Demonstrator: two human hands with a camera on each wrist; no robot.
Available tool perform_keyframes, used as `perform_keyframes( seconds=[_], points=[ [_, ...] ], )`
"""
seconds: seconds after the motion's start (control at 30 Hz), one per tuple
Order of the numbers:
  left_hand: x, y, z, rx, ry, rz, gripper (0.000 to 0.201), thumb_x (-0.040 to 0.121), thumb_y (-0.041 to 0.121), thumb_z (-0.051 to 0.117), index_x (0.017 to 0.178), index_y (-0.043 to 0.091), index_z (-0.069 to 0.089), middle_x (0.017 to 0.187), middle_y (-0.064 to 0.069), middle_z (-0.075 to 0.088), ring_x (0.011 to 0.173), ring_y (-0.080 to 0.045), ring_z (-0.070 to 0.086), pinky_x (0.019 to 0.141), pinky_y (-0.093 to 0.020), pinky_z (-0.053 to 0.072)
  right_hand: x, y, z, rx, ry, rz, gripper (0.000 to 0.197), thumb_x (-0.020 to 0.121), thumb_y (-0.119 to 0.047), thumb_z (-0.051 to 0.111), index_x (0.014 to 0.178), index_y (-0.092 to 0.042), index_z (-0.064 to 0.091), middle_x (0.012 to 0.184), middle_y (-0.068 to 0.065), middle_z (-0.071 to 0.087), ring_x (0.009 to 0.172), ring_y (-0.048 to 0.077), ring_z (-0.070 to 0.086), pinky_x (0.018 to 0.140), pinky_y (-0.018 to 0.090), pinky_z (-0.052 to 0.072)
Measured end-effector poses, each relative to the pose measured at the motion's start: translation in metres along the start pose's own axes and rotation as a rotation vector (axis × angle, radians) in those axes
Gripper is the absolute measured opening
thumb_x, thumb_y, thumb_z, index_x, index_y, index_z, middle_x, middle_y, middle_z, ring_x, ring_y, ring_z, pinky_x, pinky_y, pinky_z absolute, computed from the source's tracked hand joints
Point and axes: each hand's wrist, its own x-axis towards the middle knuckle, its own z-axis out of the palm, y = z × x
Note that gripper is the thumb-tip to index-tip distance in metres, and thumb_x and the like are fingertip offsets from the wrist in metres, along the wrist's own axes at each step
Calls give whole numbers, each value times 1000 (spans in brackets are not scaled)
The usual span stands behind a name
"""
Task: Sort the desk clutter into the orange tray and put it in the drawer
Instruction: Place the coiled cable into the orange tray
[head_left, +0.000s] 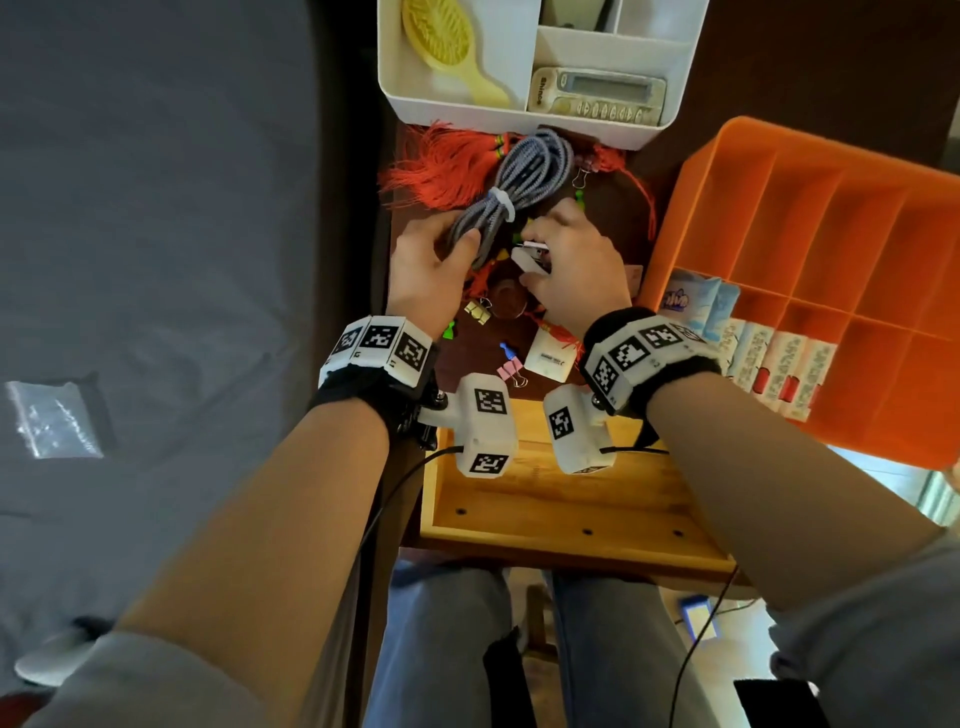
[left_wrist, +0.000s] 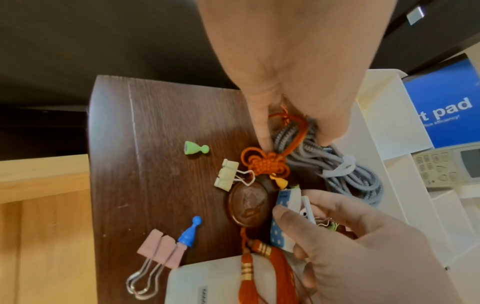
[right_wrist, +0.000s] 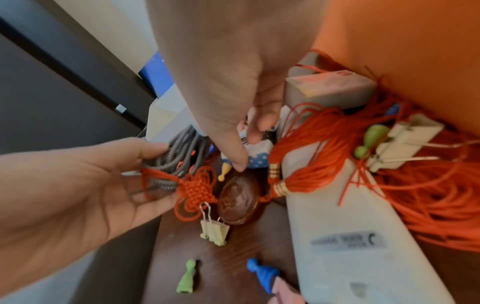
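There, in the middle of the head view, the left hand (head_left: 434, 270) had its thumb and fingers curled round the near end of a bundled grey cable (head_left: 511, 195), which ran up toward the white organizer (head_left: 519, 111) at the top of the frame. Just to its right, the right hand (head_left: 574, 270) pinched a small bunch of clips (head_left: 530, 255), one white with blue dots, between thumb and curled fingers. Below both hands the dark desk top (left_wrist: 155, 127) was littered: a red knotted ornament (left_wrist: 267, 164) with a brown disc (left_wrist: 249, 203) touching the cable, a cream binder clip (left_wrist: 226, 174) against the knot, a pink binder clip (left_wrist: 162, 247) beside a blue pawn (left_wrist: 188, 232), a green pawn (left_wrist: 196, 148) lying apart, and a white charger (head_left: 550, 356) under the red tassel. The orange tray (head_left: 810, 218) sat at the right of the frame, tissue packs (head_left: 769, 369) in its near compartments. The wooden drawer (head_left: 571, 514) stood open in the lower middle.
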Motion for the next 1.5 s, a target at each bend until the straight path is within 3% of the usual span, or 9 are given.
perform_keyframes(
  seconds=[0.17, 0.3, 0.57, 0.77, 0.87, 0.97, 1.13, 1.3, 1.5],
  points=[
    [-4, -1, -2, -32, 9, 9, 60, 75, 56, 46, 119, 17, 58, 115, -15, 61, 106, -25, 61, 90, -48, 52, -1, 0, 0, 50, 19, 4, 37, 82, -17, 68, 118, -15, 59, 128, 8, 45, 109, 33, 55, 89, 45, 48],
    [-11, 2, -1, -47, 24, 57, 54, 82, 44, 45, 124, 12, 53, 118, -18, 56, 108, -29, 59, 91, -51, 51, -3, 3, -4, 274, 124, -55, 36, 79, -28, 70, 110, -10, 65, 120, 10, 55, 107, 24, 57, 90, 31, 44],
    [-23, 21, 2, -98, 0, 163, 32, 82, 19, 52, 112, 30, 55, 115, -18, 56, 104, -26, 60, 92, -50, 50, -23, 3, -22, 806, 210, 126, 41, 84, -43, 64, 111, -12, 57, 98, 1, 66, 55, 15, 64, 47, 27, 52],
    [-31, 35, 14, -65, -108, 245, 37, 77, 4, 61, 107, 26, 58, 103, -15, 62, 89, -17, 57, 89, -39, 50, -39, 7, -35, 1086, 328, 133, 30, 94, -28, 55, 119, -14, 48, 111, 9, 65, 76, 28, 71, 66, 35, 60],
    [-37, 39, 24, -85, -150, 232, 38, 78, -1, 65, 111, 17, 60, 94, -3, 61, 84, -8, 57, 80, -24, 50, -47, 12, -42, 1079, 382, 83, 27, 92, -25, 57, 116, -16, 48, 108, 4, 65, 86, 22, 70, 67, 37, 60],
    [-43, 45, 35, -97, -176, 209, 33, 81, 9, 68, 110, 21, 60, 93, 7, 62, 91, -11, 60, 81, -30, 53, -55, 24, -52, 1052, 426, 69, 27, 92, -25, 58, 115, -15, 49, 104, -1, 65, 88, 18, 69, 72, 42, 59],
    [-46, 57, 58, -34, -135, 196, 25, 84, 20, 63, 109, 16, 63, 107, -1, 66, 100, -10, 61, 95, -32, 48, -70, 48, -72, 986, 617, 72, 21, 90, -27, 59, 108, -19, 50, 100, 0, 66, 90, 23, 68, 76, 49, 57],
    [-46, 68, 82, 83, -175, 193, 24, 87, 20, 60, 111, 16, 64, 111, 3, 65, 108, -10, 58, 100, -30, 43, -75, 74, -92, 878, 817, 99, 30, 91, -21, 58, 113, -3, 49, 94, -12, 61, 82, 0, 65, 69, 25, 57],
    [-45, 77, 107, 164, -222, 163, 33, 83, 40, 61, 109, 21, 64, 112, 2, 64, 99, -11, 61, 98, -44, 45, -63, 99, -95, 792, 724, 166, 36, 90, -30, 60, 117, -6, 52, 105, -1, 67, 91, 11, 69, 76, 39, 59]
  ],
)
